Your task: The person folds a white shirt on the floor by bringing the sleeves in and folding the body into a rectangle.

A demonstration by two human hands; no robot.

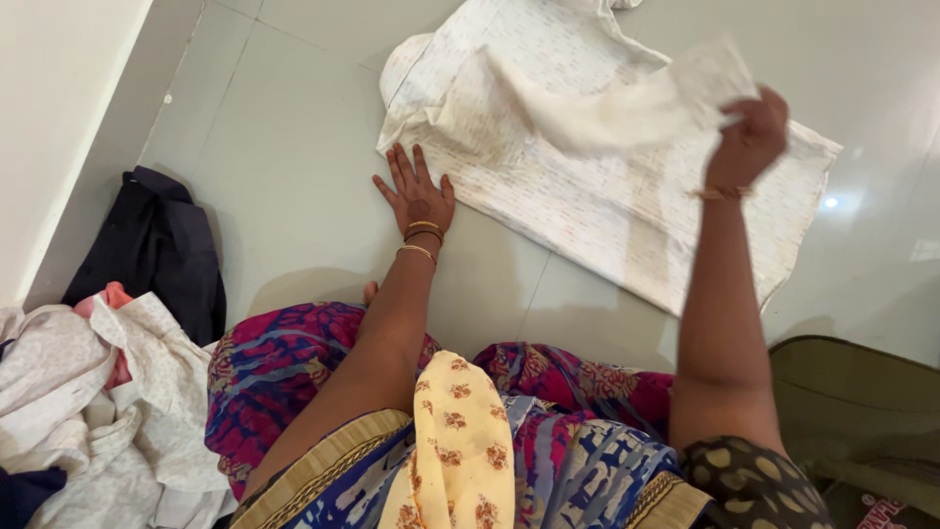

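Grey tiled floor: a white printed cotton garment is spread there, its sleeve gripped by the right hand, its edge pressed by the flat, open left hand.

white garment: 1 | dark garment: 1 | clothes pile: 1, pieces uncountable | hands: 2

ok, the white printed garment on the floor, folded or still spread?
Partly folded. The white garment lies mostly flat on the floor tiles; the right hand lifts one part over it, and the left hand presses its edge.
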